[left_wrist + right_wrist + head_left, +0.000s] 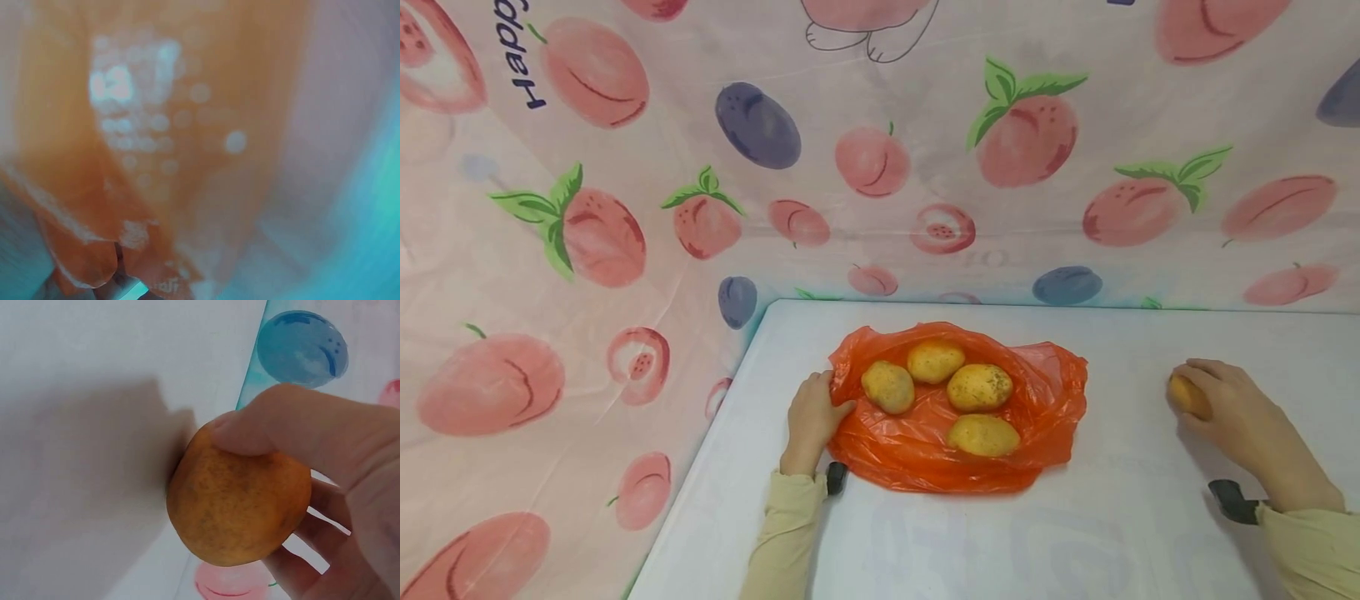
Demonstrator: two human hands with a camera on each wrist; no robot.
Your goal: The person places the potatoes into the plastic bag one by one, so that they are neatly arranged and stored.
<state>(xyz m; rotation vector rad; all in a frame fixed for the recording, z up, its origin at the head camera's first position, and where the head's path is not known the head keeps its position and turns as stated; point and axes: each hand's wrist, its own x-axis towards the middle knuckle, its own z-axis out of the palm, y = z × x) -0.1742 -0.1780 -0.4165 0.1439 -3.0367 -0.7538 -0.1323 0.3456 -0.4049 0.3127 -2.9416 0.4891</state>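
Observation:
An orange-red plastic bag (pixel 917 433) lies spread on the table, with several yellow potatoes (pixel 980 387) resting on it. At its left edge, my left hand (pixel 812 417) holds the plastic, thumb toward the bag; some of its fingers are hidden. Blurred orange plastic (pixel 187 206) fills much of the left wrist view. Well to the right of the bag, my right hand (pixel 1232 412) grips another potato (pixel 237 500), its thumb on one side and fingers on the other. That potato is at or very near the tabletop; I cannot tell whether it touches.
The white table (pixel 1105 533) meets a pink fruit-print cloth (pixel 880 233) at its back and left edges. A black wrist device (pixel 1232 502) sits by the right sleeve, and another (pixel 837 478) by the left.

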